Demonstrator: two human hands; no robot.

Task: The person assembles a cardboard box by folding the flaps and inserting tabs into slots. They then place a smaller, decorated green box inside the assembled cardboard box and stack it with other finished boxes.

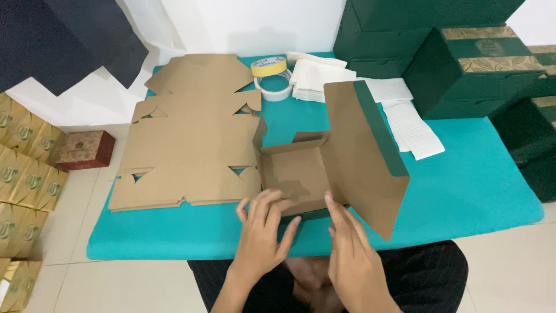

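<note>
Fingers (272,200) of the left hand (262,237) lie spread and open, tips pressing the near wall of a half-formed cardboard box (298,174) at lower centre of the frame; nothing is gripped. The right hand (347,255), just beside it, is likewise open, its fingers extended flat against the box's near right edge, below the raised lid panel (362,156) with its dark green outer face. The box sits on the teal tabletop (475,185), touching a stack of flat die-cut cardboard blanks (191,145) at centre left. Two tape rolls (272,78), one yellow upon one white, stand at upper centre, beside folded white paper sheets (315,78). Finished dark green boxes (452,58) are stacked at upper right; tan patterned cartons (23,174) fill the left edge on the floor. In judgement, the fold goes best with both hands pressing evenly along the crease, keeping the wall square to the base while the side tabs stay tucked inside.
</note>
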